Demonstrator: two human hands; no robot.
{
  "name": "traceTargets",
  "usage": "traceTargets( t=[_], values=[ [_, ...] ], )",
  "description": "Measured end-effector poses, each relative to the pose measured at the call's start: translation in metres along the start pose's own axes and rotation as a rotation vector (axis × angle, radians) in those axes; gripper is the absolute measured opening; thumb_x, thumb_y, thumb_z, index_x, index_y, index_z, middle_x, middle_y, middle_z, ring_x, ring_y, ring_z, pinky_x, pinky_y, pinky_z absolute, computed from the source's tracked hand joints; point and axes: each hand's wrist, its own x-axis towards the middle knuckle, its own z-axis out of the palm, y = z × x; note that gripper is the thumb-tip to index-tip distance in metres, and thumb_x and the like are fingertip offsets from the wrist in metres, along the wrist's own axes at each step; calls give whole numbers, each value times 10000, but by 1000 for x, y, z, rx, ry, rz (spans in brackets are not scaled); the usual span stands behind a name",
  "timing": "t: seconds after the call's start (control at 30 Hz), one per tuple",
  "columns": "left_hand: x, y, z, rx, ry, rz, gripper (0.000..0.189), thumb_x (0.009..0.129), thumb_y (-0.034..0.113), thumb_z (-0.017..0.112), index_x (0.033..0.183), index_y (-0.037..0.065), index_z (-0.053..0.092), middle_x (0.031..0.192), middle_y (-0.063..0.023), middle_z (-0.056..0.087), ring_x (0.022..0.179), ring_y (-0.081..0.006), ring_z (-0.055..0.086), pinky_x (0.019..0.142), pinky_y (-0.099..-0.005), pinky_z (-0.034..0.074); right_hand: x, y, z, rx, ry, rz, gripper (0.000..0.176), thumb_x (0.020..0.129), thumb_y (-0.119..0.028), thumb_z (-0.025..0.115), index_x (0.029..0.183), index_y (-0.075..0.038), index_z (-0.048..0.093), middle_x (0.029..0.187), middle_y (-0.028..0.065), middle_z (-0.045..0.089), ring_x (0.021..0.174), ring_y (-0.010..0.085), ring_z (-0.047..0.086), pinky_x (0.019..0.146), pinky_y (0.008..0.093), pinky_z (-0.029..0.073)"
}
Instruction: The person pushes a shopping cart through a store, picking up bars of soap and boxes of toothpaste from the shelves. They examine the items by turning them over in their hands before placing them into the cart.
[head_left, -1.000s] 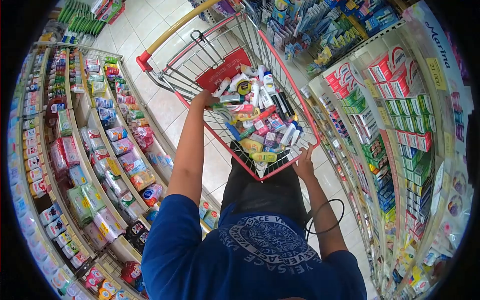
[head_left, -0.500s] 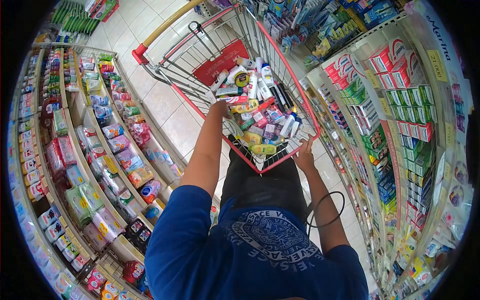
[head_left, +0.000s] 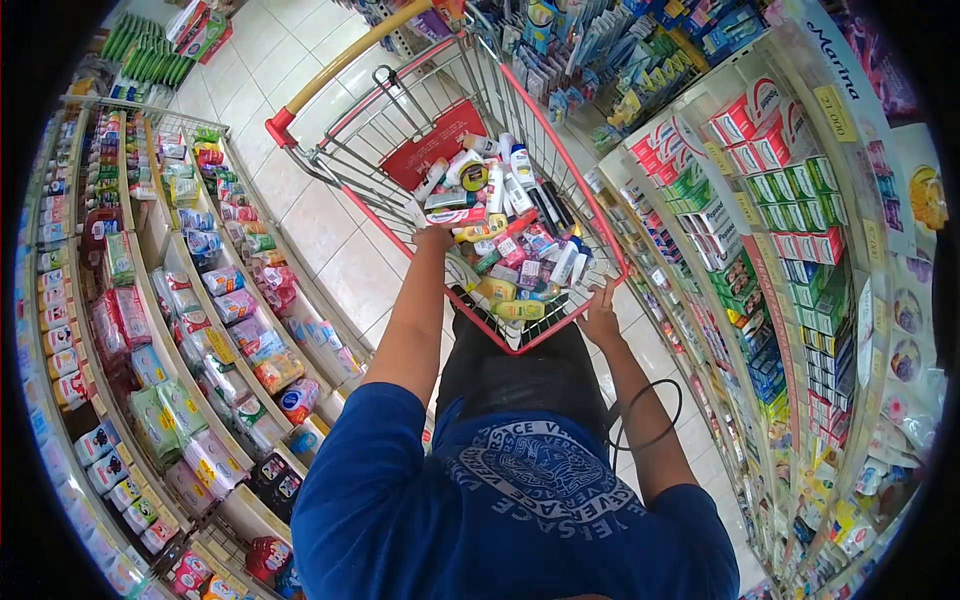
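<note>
A wire shopping cart with a red rim stands before me, holding a heap of bottles, tubes and boxes. My left hand reaches over its left rim, just inside the basket, beside a red-and-white box; its fingers are mostly hidden. On the right, my right hand is closed on the cart's rim near the front corner. Close to it in the heap lie a yellowish bottle and a white bottle. A yellow bottle lies beside the red-and-white box.
Shelves of packets and pouches line the left side. Along the right, another shelf bears stacked toothpaste boxes. Hanging packs fill the rack beyond the cart. Pale floor tiles show between the left shelves and the cart.
My left hand has drawn back slightly toward the rim, and more of the red-and-white box shows. The right hand stays on the rim. The view has shifted a little.
</note>
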Motion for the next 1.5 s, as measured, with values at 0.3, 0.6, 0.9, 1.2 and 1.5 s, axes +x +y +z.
traceTargets(
  t=[0.3,0.6,0.9,1.2,1.5],
  values=[
    [2,4,8,-95,157,-79,370,759,186,560,1121,115,584,1078,-91,619,1029,-238,580,830,-398,468,-1,1,1,-8,-11,-3,675,627,-84,703,1182,-75,317,1379,182,109,992,447,509,762,472,490],
    [32,-14,27,45,93,173,340,742,191,579,1076,138,610,1060,-90,623,1003,-251,587,809,-407,475,-1,-2,1,-31,7,1,653,640,-101,703,1178,-74,334,1378,182,120,986,443,516,749,478,493],
    [-113,-22,0,-149,791,411,310,775,66,489,1052,162,593,1166,-79,537,1169,-261,438,984,-511,293,1,4,-1,-10,-55,-8,689,642,-112,706,1197,-93,298,1381,180,75,1006,448,507,782,477,489],
    [-133,-12,39,-343,855,203,303,685,139,581,985,144,625,1360,-110,320,1337,-341,137,998,-641,157,6,29,17,1,-95,-52,706,634,-153,706,1219,-105,312,1379,244,34,1031,483,480,846,486,459],
    [-142,-17,28,-186,676,230,319,748,188,568,1066,165,578,1377,-178,258,1347,-366,31,943,-682,207,-11,14,-54,590,-185,-157,390,749,39,515,1117,-84,550,1208,93,447,1119,207,456,820,308,455]
  ],
)
